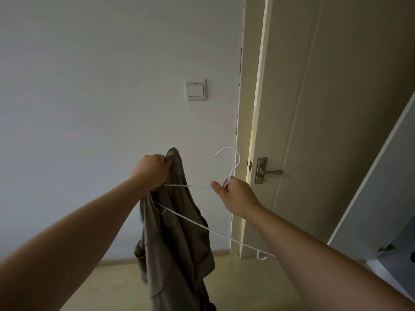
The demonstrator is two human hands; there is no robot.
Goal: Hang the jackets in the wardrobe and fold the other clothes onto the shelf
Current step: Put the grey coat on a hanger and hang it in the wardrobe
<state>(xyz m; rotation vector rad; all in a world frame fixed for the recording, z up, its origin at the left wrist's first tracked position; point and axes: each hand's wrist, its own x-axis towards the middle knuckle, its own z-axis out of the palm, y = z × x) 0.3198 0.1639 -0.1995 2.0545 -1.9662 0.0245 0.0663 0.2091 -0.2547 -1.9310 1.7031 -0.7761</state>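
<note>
In the head view, both arms are stretched forward with the hands held well apart. The left hand (pixel 152 171) is closed in a fist round a bunched top edge of a grey-brown jacket (pixel 175 232). From that grip the garment hangs straight down below the hand in loose folds, and its lower part is cut off by the bottom edge of the frame.

A white wire hanger (pixel 224 234) is held between the two hands. Its neck, just under the hook, is pinched between the thumb and curled fingers of the right hand (pixel 238 196), and the hook rises above that hand. One shoulder wire runs from the right hand across to the underside of the left hand, where it meets the jacket's cloth. Whether the left fingers also clasp the wire cannot be told. The long lower bar slants from beneath the left hand, across the front of the jacket, down to a small end hook beside the right forearm.

Beyond the right hand a beige door (pixel 336 108) is seen with a metal lever handle (pixel 268 171). Above and between the hands a light switch (pixel 195 89) is set in the pale wall (pixel 89 86). To the right of the right forearm a grey panel (pixel 381 176) leans into the frame.
</note>
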